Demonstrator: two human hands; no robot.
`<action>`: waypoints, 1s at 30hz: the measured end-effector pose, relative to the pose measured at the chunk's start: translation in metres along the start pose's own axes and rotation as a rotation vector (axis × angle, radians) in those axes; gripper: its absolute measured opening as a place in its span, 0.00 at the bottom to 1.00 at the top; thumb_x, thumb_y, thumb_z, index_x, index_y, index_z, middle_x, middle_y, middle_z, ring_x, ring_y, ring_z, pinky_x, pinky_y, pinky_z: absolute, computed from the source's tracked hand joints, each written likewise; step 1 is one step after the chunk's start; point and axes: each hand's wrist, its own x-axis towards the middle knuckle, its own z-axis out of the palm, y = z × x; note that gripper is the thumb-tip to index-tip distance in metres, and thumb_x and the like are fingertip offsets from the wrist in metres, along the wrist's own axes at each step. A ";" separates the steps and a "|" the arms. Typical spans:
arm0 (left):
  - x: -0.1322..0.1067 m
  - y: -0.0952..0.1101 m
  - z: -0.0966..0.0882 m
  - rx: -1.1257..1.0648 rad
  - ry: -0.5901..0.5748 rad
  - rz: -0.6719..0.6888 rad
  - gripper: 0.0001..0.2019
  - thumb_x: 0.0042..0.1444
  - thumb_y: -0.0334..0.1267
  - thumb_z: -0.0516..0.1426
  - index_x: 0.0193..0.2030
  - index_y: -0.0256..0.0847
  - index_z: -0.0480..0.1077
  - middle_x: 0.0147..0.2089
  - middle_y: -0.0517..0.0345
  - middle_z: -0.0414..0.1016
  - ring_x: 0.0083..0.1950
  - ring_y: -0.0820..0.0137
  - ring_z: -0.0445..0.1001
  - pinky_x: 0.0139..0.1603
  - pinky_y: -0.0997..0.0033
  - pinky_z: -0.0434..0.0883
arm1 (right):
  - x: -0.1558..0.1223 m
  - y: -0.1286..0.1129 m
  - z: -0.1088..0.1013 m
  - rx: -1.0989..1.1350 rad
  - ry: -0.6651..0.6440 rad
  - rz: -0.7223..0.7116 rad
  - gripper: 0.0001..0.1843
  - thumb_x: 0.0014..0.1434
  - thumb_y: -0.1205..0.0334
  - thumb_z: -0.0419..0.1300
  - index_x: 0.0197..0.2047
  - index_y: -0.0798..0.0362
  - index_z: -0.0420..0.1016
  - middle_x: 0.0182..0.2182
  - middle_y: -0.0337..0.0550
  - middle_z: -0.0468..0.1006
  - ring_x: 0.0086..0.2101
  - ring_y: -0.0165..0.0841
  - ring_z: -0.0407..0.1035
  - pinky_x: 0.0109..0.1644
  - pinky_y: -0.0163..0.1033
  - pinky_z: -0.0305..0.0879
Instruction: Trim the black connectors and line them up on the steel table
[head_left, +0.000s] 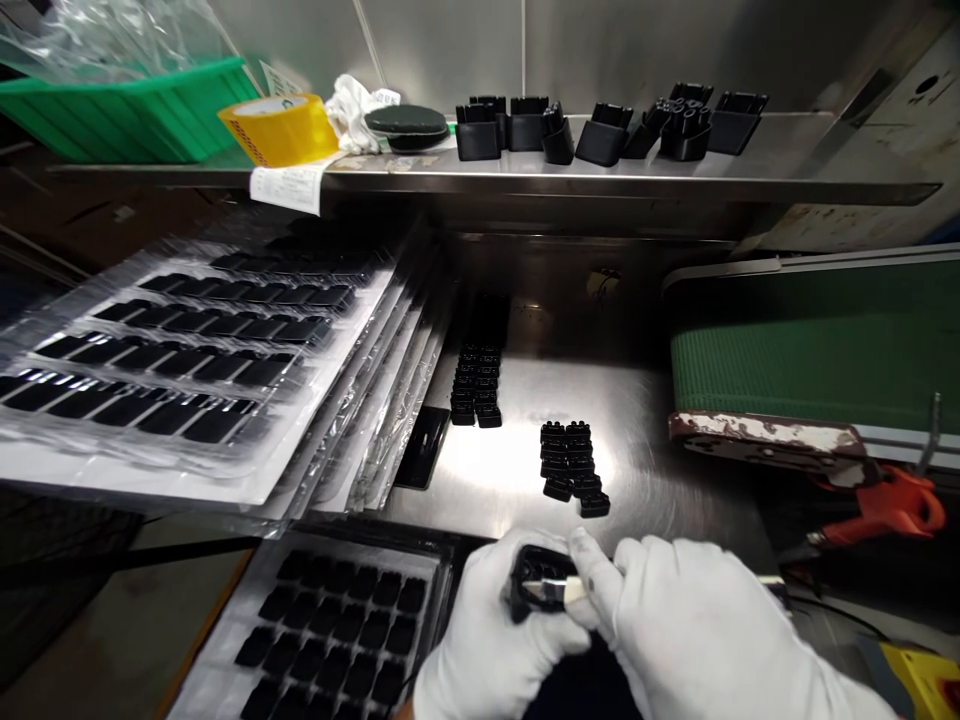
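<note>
While the left hand (491,630) grips a hollow black piece (534,562) by the worktop's (652,480) near edge, the right hand (686,610) pinches a pale tool (575,589), its tip at the hole — probably working the inside — so the next move needs a gentle, steady push.

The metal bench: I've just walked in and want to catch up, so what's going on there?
A person's gloved left hand holds a hollow black part, while the right hand holds a slim tool, its metal tip at the part's opening. Beyond them, two clusters of small black pieces sit on the bench. Stacked trays of black pieces are at the left, and black parts sit on the shelf above.
</note>
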 end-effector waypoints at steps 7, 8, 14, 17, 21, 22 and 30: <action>-0.001 -0.001 -0.006 -0.062 -0.020 -0.045 0.18 0.43 0.40 0.72 0.42 0.43 0.76 0.45 0.52 0.77 0.51 0.55 0.73 0.56 0.58 0.68 | -0.009 0.055 -0.028 0.989 -0.217 0.248 0.19 0.66 0.47 0.50 0.51 0.44 0.76 0.34 0.40 0.79 0.33 0.34 0.73 0.38 0.36 0.69; -0.001 -0.001 -0.009 -0.083 -0.018 -0.111 0.19 0.43 0.41 0.71 0.42 0.42 0.75 0.45 0.51 0.77 0.51 0.54 0.73 0.57 0.57 0.68 | -0.014 0.065 -0.018 1.107 -0.224 0.313 0.23 0.66 0.44 0.47 0.51 0.46 0.76 0.32 0.41 0.79 0.34 0.35 0.73 0.42 0.38 0.70; 0.006 -0.014 -0.026 -0.537 0.033 -0.581 0.13 0.62 0.37 0.55 0.48 0.29 0.71 0.50 0.38 0.72 0.55 0.52 0.70 0.56 0.55 0.65 | -0.047 0.101 0.160 0.683 -0.235 0.914 0.29 0.65 0.42 0.44 0.56 0.50 0.73 0.41 0.52 0.79 0.43 0.47 0.72 0.48 0.52 0.67; 0.013 -0.019 -0.028 -0.758 0.060 -0.652 0.14 0.64 0.35 0.51 0.50 0.27 0.68 0.51 0.36 0.70 0.58 0.48 0.67 0.58 0.51 0.63 | -0.062 0.103 0.237 0.607 -0.212 0.908 0.26 0.67 0.51 0.41 0.61 0.48 0.66 0.44 0.51 0.78 0.41 0.44 0.74 0.44 0.47 0.69; 0.021 -0.016 -0.023 -0.826 0.024 -0.660 0.16 0.65 0.37 0.49 0.51 0.25 0.67 0.52 0.36 0.68 0.57 0.48 0.66 0.58 0.51 0.63 | -0.064 0.100 0.264 0.420 -0.108 0.875 0.28 0.64 0.63 0.43 0.65 0.61 0.59 0.56 0.58 0.69 0.51 0.49 0.66 0.53 0.51 0.65; 0.023 -0.014 -0.021 -0.831 0.017 -0.660 0.17 0.65 0.38 0.48 0.51 0.26 0.67 0.52 0.37 0.68 0.57 0.49 0.67 0.57 0.52 0.63 | -0.062 0.098 0.264 0.406 -0.056 0.866 0.28 0.63 0.63 0.44 0.65 0.62 0.59 0.58 0.58 0.67 0.54 0.49 0.64 0.57 0.52 0.63; 0.030 -0.010 -0.009 -0.774 -0.014 -0.589 0.23 0.68 0.46 0.42 0.56 0.29 0.65 0.52 0.39 0.67 0.52 0.55 0.68 0.56 0.52 0.64 | -0.054 0.068 0.267 0.560 0.206 0.758 0.25 0.64 0.63 0.43 0.62 0.61 0.64 0.57 0.52 0.68 0.57 0.40 0.61 0.64 0.48 0.58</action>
